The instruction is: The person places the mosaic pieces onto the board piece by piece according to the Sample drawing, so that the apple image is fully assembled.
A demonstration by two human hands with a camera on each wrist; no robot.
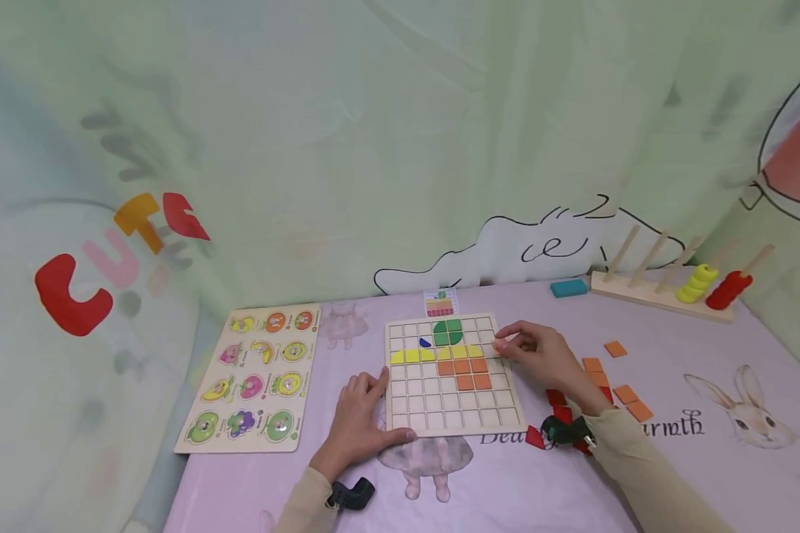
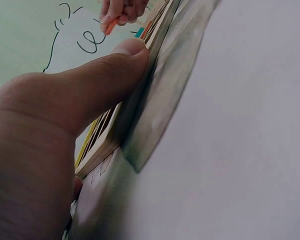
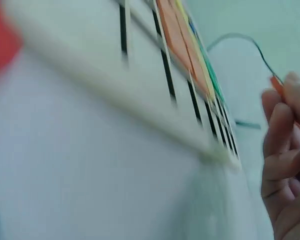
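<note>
A wooden grid board [image 1: 410,406] lies on the table, bearing green [image 1: 447,332], yellow [image 1: 412,356] and orange [image 1: 464,367] tiles and one blue piece [image 1: 425,342]. My left hand [image 1: 355,422] rests at its near left corner, thumb against the near edge and forefinger at the left side. In the left wrist view the thumb [image 2: 105,75] presses on the board's edge. Over the board's right edge, my right hand [image 1: 540,354] pinches an orange tile [image 3: 276,84] between thumb and fingertips, raised off the board.
Loose orange tiles [image 1: 625,394] and red tiles [image 1: 535,437] lie right of the board, some under my right forearm. A small pattern card [image 1: 441,302] sits behind it. A fruit puzzle board [image 1: 243,379] is at left; a teal block [image 1: 569,288] and pegged stacker [image 1: 660,294] are back right.
</note>
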